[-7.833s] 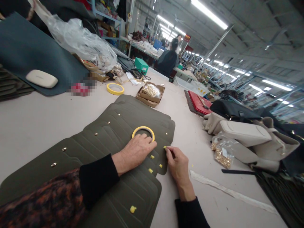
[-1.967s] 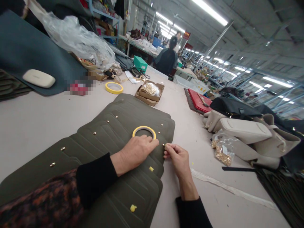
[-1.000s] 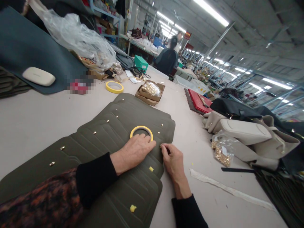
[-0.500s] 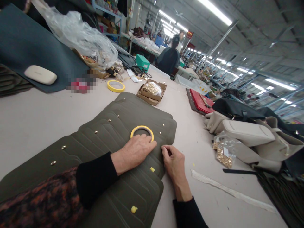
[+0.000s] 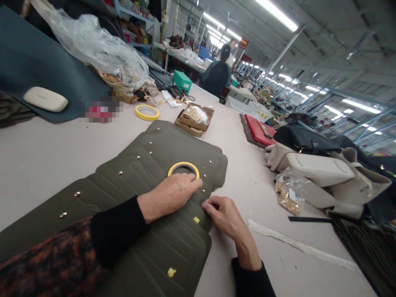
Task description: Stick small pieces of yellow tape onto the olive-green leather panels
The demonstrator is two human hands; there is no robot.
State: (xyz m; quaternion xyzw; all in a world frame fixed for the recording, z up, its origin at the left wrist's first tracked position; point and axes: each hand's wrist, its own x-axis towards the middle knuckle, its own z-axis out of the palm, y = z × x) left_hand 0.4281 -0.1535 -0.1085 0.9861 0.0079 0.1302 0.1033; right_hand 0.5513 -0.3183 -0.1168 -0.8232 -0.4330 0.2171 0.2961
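Dark olive panels [image 5: 130,194] overlap in a stack across the table, dotted with small gold studs [image 5: 120,173]. On them lies a roll of yellow tape [image 5: 183,164], its near rim covered by the fingers of my left hand [image 5: 171,194], which is closed on it. My right hand [image 5: 224,214] is pinched at the right edge of one panel, just below a gold stud [image 5: 203,191]. Whatever sits between those fingertips is too small to make out. Two yellow tape bits [image 5: 196,220] stick to the nearer panels.
Beyond the panels are a second yellow tape roll [image 5: 147,112] and a cardboard box [image 5: 194,119] of gold parts. At right lie beige bags [image 5: 318,165], a bag of gold hardware [image 5: 289,200] and a pale strip [image 5: 297,245]. A person [image 5: 218,76] is farther back.
My right hand has shifted left, its pinched fingertips now over the panel edge. A gold stud shows just above them. My left hand stays at the tape roll; the view has moved slightly.
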